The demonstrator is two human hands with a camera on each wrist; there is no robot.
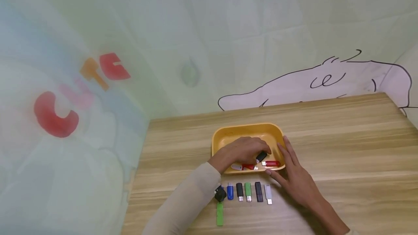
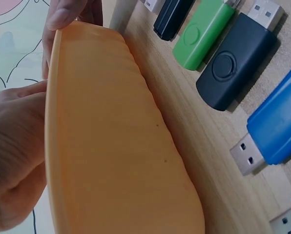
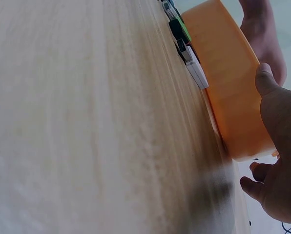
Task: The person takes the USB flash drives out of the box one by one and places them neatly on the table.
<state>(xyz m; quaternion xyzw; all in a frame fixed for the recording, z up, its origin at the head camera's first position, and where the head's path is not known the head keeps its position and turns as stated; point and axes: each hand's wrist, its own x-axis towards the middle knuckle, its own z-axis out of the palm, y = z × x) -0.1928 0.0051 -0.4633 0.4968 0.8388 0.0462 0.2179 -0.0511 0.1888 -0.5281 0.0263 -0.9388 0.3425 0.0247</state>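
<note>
My left hand (image 1: 249,148) reaches down into a yellow plastic tray (image 1: 243,129), its fingers and thumb pinching a black USB flash drive (image 1: 261,156). Close by in the tray lie a red flash drive (image 1: 271,163), another red one (image 1: 249,167) and a white piece (image 1: 237,167). My right hand (image 1: 298,177) grips the tray's near right corner, thumb at the front rim and fingers over the right side. In the right wrist view the thumb (image 3: 265,80) presses on the rim. The tray wall hides the left fingertips in the left wrist view.
Flash drives stand in a row before the tray: blue (image 1: 230,191), black (image 1: 240,192), green (image 1: 248,191), black (image 1: 259,192) and silver (image 1: 268,193). A green strip (image 1: 220,214) lies nearer, beside the left sleeve. A printed cloth (image 1: 202,64) backs the wooden table (image 1: 343,140).
</note>
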